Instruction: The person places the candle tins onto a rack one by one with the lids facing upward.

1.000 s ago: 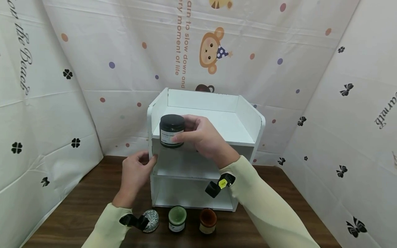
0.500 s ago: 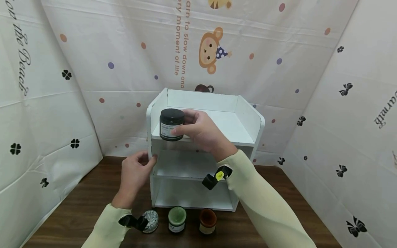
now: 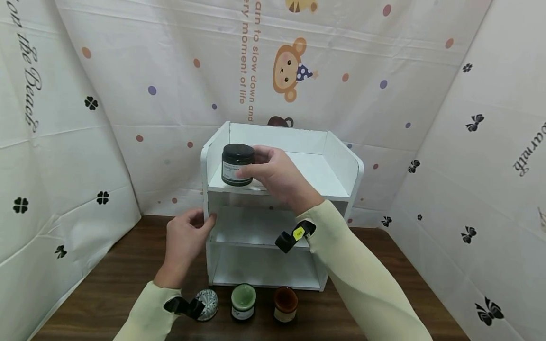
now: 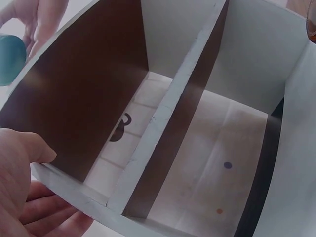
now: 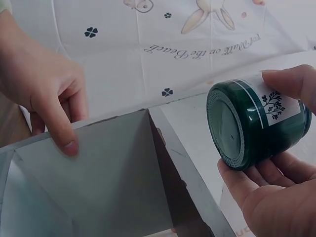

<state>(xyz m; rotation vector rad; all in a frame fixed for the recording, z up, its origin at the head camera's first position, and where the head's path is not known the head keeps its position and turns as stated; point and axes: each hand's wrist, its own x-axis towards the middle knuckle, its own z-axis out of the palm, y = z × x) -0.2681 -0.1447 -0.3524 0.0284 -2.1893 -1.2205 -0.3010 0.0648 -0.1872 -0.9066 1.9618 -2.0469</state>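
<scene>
My right hand (image 3: 277, 176) grips a dark green glass candle jar (image 3: 237, 166) with a black lid and a white label, thumb on the label. In the head view the jar is upright at the front left of the top level of a white shelf unit (image 3: 337, 196). The right wrist view shows the round glass bottom of the jar (image 5: 226, 129) beside the top board's edge. My left hand (image 3: 187, 241) pinches the front edge of the unit's left side panel, thumb inside and fingers outside, as the left wrist view (image 4: 29, 182) shows.
On the brown wooden table (image 3: 128, 265), in front of the unit, stand a silver patterned tin (image 3: 207, 304), a green candle jar (image 3: 243, 302) and an amber candle jar (image 3: 285, 304). Printed white cloth (image 3: 162, 57) hangs behind and at both sides.
My right hand has raised the dark green candle jar from in front of the top board's edge to above it. My left hand stays on the side panel.
</scene>
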